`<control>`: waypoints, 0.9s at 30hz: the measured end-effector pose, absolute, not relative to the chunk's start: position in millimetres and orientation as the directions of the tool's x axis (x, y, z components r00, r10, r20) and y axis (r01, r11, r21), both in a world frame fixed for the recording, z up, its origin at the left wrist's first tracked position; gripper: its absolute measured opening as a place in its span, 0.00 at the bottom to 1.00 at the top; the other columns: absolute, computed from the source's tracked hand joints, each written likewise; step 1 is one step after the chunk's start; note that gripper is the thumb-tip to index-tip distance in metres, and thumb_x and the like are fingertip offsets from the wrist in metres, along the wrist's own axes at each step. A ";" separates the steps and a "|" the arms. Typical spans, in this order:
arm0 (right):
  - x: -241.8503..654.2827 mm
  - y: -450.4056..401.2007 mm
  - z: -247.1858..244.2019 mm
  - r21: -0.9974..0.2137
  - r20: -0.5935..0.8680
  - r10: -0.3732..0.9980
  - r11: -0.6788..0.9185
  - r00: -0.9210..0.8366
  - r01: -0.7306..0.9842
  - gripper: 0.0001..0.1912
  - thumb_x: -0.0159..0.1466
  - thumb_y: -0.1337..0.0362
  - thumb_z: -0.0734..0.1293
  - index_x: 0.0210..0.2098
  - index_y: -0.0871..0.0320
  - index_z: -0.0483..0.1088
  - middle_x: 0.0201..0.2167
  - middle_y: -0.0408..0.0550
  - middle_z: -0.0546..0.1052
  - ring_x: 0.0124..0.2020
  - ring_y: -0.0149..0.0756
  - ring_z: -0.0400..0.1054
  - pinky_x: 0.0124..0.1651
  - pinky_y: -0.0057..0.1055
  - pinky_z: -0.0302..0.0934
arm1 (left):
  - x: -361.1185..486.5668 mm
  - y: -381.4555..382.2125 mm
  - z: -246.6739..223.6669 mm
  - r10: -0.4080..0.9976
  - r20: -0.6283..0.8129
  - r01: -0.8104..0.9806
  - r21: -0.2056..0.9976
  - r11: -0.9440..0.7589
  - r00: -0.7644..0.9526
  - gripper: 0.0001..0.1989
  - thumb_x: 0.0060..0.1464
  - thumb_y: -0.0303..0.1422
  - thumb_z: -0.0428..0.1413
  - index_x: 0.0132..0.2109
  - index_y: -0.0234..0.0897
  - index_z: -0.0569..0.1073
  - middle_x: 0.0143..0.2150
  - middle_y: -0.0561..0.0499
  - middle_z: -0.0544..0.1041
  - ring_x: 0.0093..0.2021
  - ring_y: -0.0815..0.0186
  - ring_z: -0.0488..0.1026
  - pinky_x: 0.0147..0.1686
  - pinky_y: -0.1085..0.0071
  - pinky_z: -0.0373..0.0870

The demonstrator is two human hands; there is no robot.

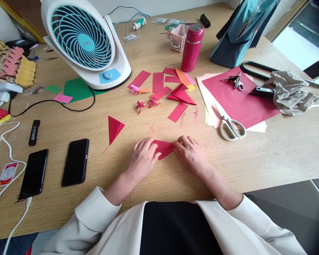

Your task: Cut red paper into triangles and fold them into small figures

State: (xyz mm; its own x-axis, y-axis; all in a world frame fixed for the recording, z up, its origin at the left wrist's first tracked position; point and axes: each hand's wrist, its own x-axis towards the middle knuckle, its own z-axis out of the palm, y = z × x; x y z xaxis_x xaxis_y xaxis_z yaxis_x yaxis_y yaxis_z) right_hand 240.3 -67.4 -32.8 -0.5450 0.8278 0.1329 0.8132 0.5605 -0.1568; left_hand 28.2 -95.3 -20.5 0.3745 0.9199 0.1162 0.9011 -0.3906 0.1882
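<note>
A creased piece of red paper lies on the wooden table between my two hands. Its left end is under the closed fingers of my left hand, with the thumb on the lower edge. At the right tip, the fingers of my right hand are pressed together on the paper. A folded red triangle rests to the left, apart from my hands. Beyond them are small folded red paper figures, a loose red strip and a larger folded red piece.
A white fan stands at the back left, a pink bottle behind the papers. Scissors overlap the red sheet on the right, near keys and crumpled cloth. Two phones lie left.
</note>
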 end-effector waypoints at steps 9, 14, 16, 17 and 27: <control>234.7 -59.8 -34.7 -0.324 0.127 0.866 0.496 -0.483 0.805 0.07 0.69 0.61 0.64 0.42 0.56 0.72 0.39 0.51 0.73 0.40 0.39 0.66 0.42 0.32 0.58 | 35.0 -68.3 -23.4 0.932 0.052 0.892 0.273 -0.360 0.360 0.14 0.55 0.36 0.61 0.48 0.38 0.71 0.46 0.45 0.74 0.48 0.54 0.69 0.48 0.58 0.65; 231.4 -56.2 -37.6 -0.437 0.092 0.888 0.443 -0.451 0.783 0.08 0.63 0.60 0.70 0.39 0.57 0.71 0.37 0.49 0.72 0.39 0.39 0.67 0.43 0.33 0.60 | 30.1 -62.5 -24.5 0.937 0.027 0.857 0.397 -0.329 0.347 0.14 0.49 0.37 0.66 0.39 0.40 0.70 0.43 0.48 0.72 0.48 0.56 0.68 0.47 0.61 0.62; 229.4 -53.9 -37.4 -0.448 0.060 0.894 0.423 -0.445 0.788 0.08 0.61 0.60 0.72 0.34 0.57 0.70 0.36 0.49 0.72 0.38 0.39 0.66 0.42 0.33 0.60 | 29.3 -60.8 -24.6 0.932 0.010 0.841 0.428 -0.331 0.362 0.14 0.49 0.35 0.66 0.39 0.39 0.69 0.42 0.50 0.73 0.47 0.57 0.69 0.46 0.62 0.61; 228.4 -52.8 -36.6 -0.454 0.046 0.895 0.414 -0.443 0.789 0.09 0.60 0.60 0.72 0.32 0.57 0.69 0.35 0.48 0.71 0.37 0.39 0.66 0.42 0.33 0.60 | 29.1 -60.3 -24.7 0.928 0.004 0.833 0.440 -0.336 0.373 0.14 0.50 0.35 0.66 0.39 0.39 0.68 0.41 0.51 0.74 0.46 0.58 0.70 0.46 0.62 0.60; 221.7 -44.3 -23.7 -0.798 -0.052 0.880 0.247 -0.471 0.549 0.05 0.63 0.65 0.66 0.30 0.58 0.71 0.26 0.41 0.71 0.27 0.29 0.61 0.32 0.27 0.54 | 12.6 -55.0 -19.0 0.940 0.124 0.782 0.527 -0.333 0.316 0.15 0.50 0.31 0.64 0.45 0.42 0.71 0.37 0.54 0.78 0.40 0.61 0.75 0.47 0.62 0.61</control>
State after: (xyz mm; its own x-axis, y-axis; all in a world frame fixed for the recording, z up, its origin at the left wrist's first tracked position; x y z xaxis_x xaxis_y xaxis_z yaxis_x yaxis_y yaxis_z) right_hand 221.7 -44.3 -23.7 -0.4712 0.8805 -0.0522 0.5493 0.2466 -0.7984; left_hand 12.6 -55.0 -19.0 0.3165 0.9404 0.1245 0.7820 -0.3329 0.5270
